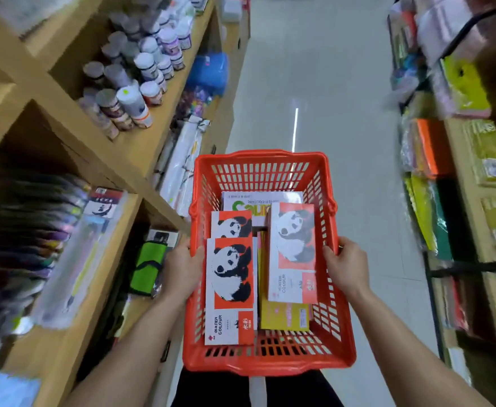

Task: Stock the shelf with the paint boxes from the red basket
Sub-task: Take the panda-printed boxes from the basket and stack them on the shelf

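Note:
I hold a red plastic basket in front of me over the aisle floor. My left hand grips its left rim and my right hand grips its right rim. Inside lie several paint boxes: a panda water colour box at the left, another panda box at the right, a third panda box behind, a yellow box underneath and a white box at the back. The wooden shelf stands to my left.
The left shelf holds paint jars, packs of brushes and pens and a green pouch. Shelves with coloured paper line the right side. A pale tiled aisle runs ahead between them.

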